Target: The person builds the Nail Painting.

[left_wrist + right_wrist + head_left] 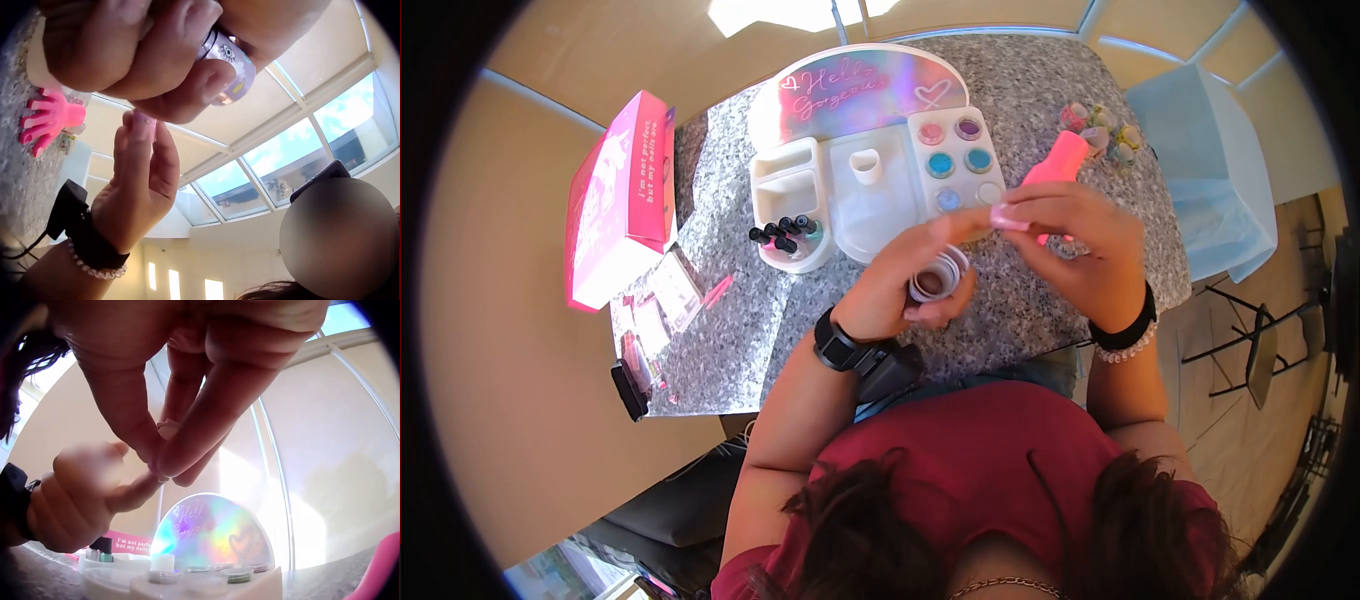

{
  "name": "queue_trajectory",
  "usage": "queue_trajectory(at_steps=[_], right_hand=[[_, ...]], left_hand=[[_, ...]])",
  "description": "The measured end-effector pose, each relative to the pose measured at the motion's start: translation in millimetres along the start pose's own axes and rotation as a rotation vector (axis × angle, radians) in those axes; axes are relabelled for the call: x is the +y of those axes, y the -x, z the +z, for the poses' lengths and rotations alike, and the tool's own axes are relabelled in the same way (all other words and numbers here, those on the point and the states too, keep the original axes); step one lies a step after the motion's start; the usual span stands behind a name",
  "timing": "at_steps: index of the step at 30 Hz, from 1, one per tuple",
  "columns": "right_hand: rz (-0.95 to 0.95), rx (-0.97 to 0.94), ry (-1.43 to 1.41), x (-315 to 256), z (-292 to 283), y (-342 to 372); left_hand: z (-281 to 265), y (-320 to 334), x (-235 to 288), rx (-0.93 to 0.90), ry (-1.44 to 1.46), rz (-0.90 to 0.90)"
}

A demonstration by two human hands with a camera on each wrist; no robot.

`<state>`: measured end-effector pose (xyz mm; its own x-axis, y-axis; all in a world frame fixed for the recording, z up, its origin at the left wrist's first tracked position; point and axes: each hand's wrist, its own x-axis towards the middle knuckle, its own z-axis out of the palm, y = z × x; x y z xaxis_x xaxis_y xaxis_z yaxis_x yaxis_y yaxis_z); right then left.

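Observation:
In the head view my left hand (890, 285) grips a small sticker roll (937, 278), its pale rings facing up. The left wrist view shows an eye printed on its lilac side. My left index finger points out toward my right hand (1095, 245). Between thumb and fingers the right hand pinches a small pink piece (1008, 217), right at that left index fingertip. In the right wrist view the pinching fingers mostly hide the piece. Just beyond the right hand stands a pink model hand (1060, 158), partly covered by it.
A white vanity tray (875, 215) with a shiny "Hello Gorgeous" back panel stands ahead, holding several glitter pots (940, 164) and dark-capped bottles (785, 235). A pink box (625, 200) is at the left, near scattered packets (670, 290). Small flower-like pieces (1100, 125) lie at the far right.

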<state>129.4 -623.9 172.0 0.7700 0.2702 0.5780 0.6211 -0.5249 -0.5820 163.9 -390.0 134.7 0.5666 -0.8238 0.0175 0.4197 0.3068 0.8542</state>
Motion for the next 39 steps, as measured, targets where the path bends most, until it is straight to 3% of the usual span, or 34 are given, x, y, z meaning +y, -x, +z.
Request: queue_trajectory(at_steps=[3,6,8,10,24,30,32,34,39], right_hand=[[0.138,0.132,-0.021,-1.9,-7.4,-1.2],[0.156,0.167,-0.126,-14.3,-12.0,-4.9],[-0.064,0.014,-0.006,-21.3,-8.5,-9.7],[-0.041,0.026,-0.043,-27.4,3.9,-7.3],[0.03,-0.058,0.017,-23.0,19.3,1.0],[-0.046,0.001,0.084,-22.4,26.0,-1.1],[-0.165,0.041,0.114,-20.8,31.5,-2.7],[-0.132,0.068,0.109,-26.2,41.7,-1.8],[-0.034,0.104,0.124,-17.1,44.7,8.1]], left_hand=[[2.2,-2.4,3.4,0.061,0.156,0.021],[12.2,-6.7,6.9,0.356,-0.157,0.048],[17.9,-7.9,4.9,0.416,-0.237,0.04],[22.1,-5.3,5.5,0.496,-0.315,0.01],[14.8,-6.5,-6.2,0.469,-0.313,0.108],[17.8,-7.8,-7.1,0.516,-0.247,0.081],[14.5,-7.9,-8.7,0.539,-0.217,0.06],[5.2,-7.8,-12.5,0.396,-0.01,0.125],[6.0,-14.7,-16.4,0.356,0.002,0.168]])
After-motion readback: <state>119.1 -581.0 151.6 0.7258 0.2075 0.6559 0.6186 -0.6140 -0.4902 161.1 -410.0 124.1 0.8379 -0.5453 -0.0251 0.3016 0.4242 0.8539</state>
